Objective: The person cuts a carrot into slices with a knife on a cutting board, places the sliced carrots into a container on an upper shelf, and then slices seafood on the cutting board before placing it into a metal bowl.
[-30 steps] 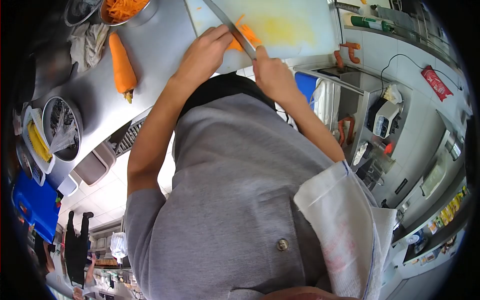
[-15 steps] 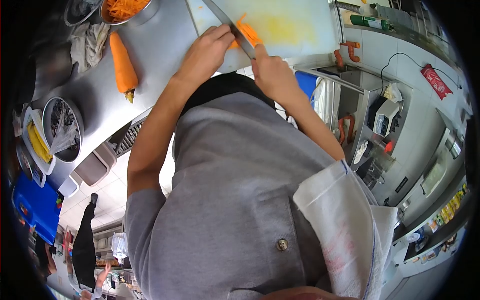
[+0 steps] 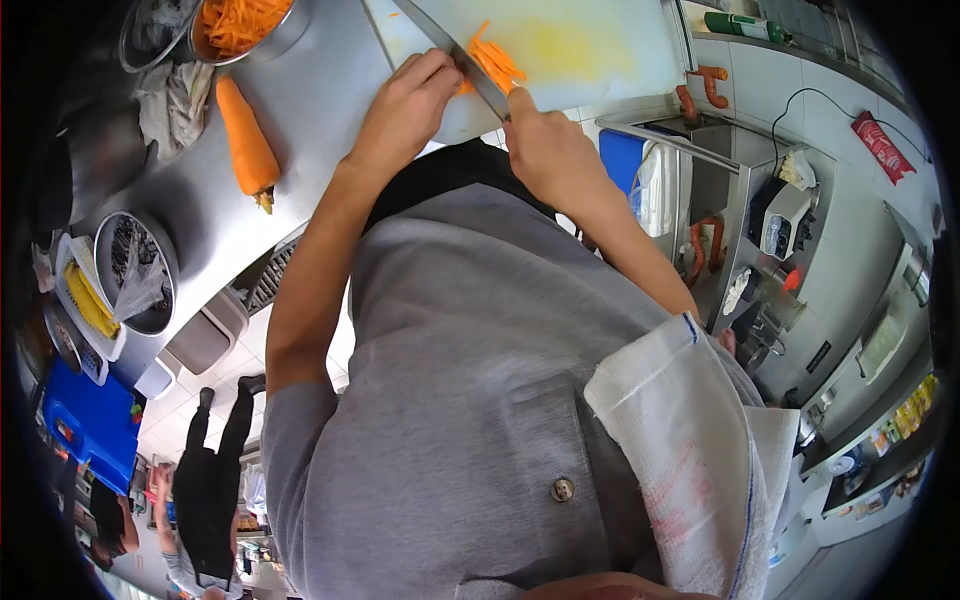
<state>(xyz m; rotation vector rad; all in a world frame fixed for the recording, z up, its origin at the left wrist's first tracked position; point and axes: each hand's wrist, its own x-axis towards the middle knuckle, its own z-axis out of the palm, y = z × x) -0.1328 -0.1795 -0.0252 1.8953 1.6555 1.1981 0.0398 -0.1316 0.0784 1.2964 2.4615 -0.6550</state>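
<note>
My right hand (image 3: 555, 150) is wrapped round the handle of a knife (image 3: 450, 48), whose blade slants up and left across the white cutting board (image 3: 610, 75). My left hand (image 3: 410, 105) is closed, fingers curled against the near side of the blade. A bit of orange carrot shows between its fingertips and the blade; the rest of that piece is hidden. On the blade's other side lies a small heap of cut carrot strips (image 3: 493, 62). Left of the board, a whole peeled carrot (image 3: 248, 145) rests on the steel counter (image 3: 320, 110).
A metal bowl (image 3: 285, 40) of carrot shreds stands at the back left, near a crumpled cloth (image 3: 175, 105). Further left are a bowl with dark contents (image 3: 160, 310) and a white basket (image 3: 108, 345) holding something yellow. Another person (image 3: 210, 500) stands in the background.
Both hands and the knife keep nearly the same place on the board. The view has shifted slightly, and the person in the background shows more fully, with both legs visible.
</note>
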